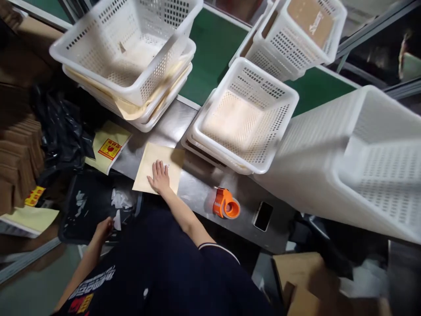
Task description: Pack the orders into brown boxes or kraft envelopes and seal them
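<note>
My right hand (160,177) lies flat, fingers stretched out, on a pale yellow mailing envelope (176,159) on the steel bench. Low at the left, my left hand (104,228) is closed in a pinch on a white paper slip (117,220). This hand hovers by a black bin (74,226) that has white scraps (121,199) in it. To the right of the envelope stands an orange tape dispenser (226,203), touched by neither hand. Another yellow envelope (110,148) with a red and yellow label lies to the left.
White perforated baskets (131,90) are stacked at the back left, with more baskets (251,160) in the middle and a large basket (315,166) at right. A phone (263,216) lies on the steel bench (197,193). Behind runs a green belt (213,44). Folded cardboard (19,153) stands at left.
</note>
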A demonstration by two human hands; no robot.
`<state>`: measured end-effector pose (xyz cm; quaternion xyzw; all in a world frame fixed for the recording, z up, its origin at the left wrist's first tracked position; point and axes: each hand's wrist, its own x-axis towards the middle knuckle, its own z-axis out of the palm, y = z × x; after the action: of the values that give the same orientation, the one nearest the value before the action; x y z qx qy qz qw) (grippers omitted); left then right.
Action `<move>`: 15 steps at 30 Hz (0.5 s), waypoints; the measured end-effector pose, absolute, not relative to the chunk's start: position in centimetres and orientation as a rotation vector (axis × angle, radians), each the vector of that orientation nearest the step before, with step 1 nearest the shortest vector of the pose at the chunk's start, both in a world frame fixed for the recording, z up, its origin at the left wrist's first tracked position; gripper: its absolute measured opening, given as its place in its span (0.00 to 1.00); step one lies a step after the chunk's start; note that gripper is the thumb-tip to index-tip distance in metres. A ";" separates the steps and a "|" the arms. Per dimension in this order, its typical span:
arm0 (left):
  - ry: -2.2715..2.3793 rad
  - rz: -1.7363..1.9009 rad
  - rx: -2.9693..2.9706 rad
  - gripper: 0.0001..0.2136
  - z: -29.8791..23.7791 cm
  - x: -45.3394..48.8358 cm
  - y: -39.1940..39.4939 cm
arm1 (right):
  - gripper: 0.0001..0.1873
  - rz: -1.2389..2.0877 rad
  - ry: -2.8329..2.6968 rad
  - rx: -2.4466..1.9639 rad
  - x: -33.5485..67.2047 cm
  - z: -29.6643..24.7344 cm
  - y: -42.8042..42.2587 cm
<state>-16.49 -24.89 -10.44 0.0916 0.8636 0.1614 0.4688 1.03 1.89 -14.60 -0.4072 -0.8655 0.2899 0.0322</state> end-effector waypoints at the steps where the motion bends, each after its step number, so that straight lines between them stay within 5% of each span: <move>1: 2.160 0.407 0.244 0.14 -10.2 -17.0 -24.6 | 0.38 0.932 -2.655 -1.258 0.7 -14.8 1.8; 10: 2.462 0.265 0.905 0.09 -9.9 -18.2 -16.4 | 0.32 1.174 -1.974 -1.779 9.7 -12.6 2.5; 15: 2.277 0.011 0.857 0.09 -11.7 -17.4 -18.4 | 0.51 1.227 -1.843 -2.048 10.6 -12.0 0.5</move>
<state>-17.38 -18.42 -11.71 0.3304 0.8778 0.0043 0.3470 10.56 0.48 -12.02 -0.6778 -0.6097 0.4060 0.0627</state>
